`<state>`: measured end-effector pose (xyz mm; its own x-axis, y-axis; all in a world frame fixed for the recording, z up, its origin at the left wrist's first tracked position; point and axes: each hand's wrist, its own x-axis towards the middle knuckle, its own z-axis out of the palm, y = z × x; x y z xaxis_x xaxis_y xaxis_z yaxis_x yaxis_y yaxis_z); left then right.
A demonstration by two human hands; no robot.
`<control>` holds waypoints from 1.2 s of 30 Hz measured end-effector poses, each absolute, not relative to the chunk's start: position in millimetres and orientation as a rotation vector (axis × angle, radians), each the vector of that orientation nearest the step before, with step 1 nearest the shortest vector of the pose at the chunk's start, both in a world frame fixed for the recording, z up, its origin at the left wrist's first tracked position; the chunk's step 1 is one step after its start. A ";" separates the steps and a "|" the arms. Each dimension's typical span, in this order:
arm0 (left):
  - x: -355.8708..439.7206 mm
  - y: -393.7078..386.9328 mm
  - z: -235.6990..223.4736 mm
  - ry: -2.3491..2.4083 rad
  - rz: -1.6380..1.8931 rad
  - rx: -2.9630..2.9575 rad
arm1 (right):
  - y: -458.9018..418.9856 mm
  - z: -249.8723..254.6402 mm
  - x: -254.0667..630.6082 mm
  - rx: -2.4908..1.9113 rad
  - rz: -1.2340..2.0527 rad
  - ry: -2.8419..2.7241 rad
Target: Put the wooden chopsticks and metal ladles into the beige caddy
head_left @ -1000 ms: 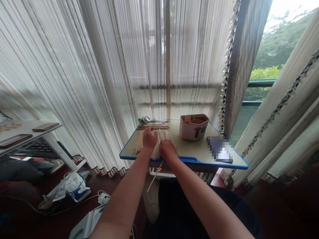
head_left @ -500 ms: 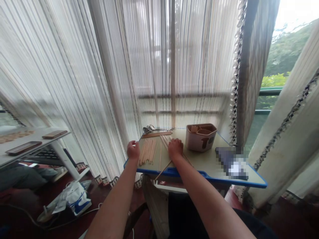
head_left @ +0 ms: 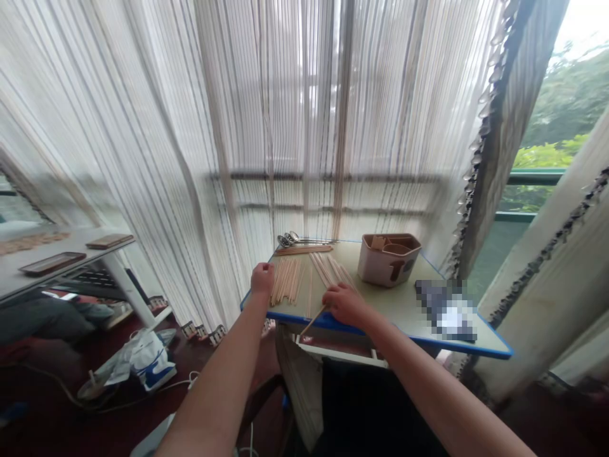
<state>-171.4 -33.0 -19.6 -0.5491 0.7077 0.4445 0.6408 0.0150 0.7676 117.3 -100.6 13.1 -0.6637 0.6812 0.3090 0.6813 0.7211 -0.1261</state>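
My right hand point(head_left: 343, 302) pinches a chopstick point(head_left: 314, 320) near the front edge of the small table, and the stick's lower end juts out over the blue rim. Beyond that hand several loose chopsticks point(head_left: 328, 270) lie at a slant. My left hand point(head_left: 262, 279) is curled closed at the table's left edge, with no object showing in it. Right beside it is a row of chopsticks point(head_left: 287, 279) laid side by side. A pair of thin chopsticks point(head_left: 309, 289) lies between this row and my right hand.
Metal ladles point(head_left: 286, 239) and darker chopsticks point(head_left: 304, 250) lie along the back of the table point(head_left: 390, 304). A divided utensil holder point(head_left: 384, 270) stands behind my right hand. A blurred-out item point(head_left: 447, 311) lies at the right. Another table point(head_left: 102, 257) stands far left, before curtains point(head_left: 285, 127).
My right hand has drawn back toward the front edge with the chopstick, uncovering the slanted loose chopsticks. My left hand stays by the row. The view has shifted slightly.
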 end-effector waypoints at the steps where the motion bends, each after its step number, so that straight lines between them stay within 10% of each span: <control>1: -170.7 -33.6 -19.0 2.186 1.595 1.446 | -104.3 12.0 116.2 -1.091 -0.038 -2.615; 14: -160.7 -34.6 3.6 1.977 1.771 1.487 | -109.2 49.4 127.9 -1.018 0.269 -2.103; 24: 24.8 -22.3 32.2 1.281 1.460 1.961 | -85.1 136.0 226.1 -0.974 -0.013 -1.369; 36: 58.6 3.6 -4.9 1.181 1.295 1.909 | -31.1 110.8 238.9 -1.211 0.095 -1.519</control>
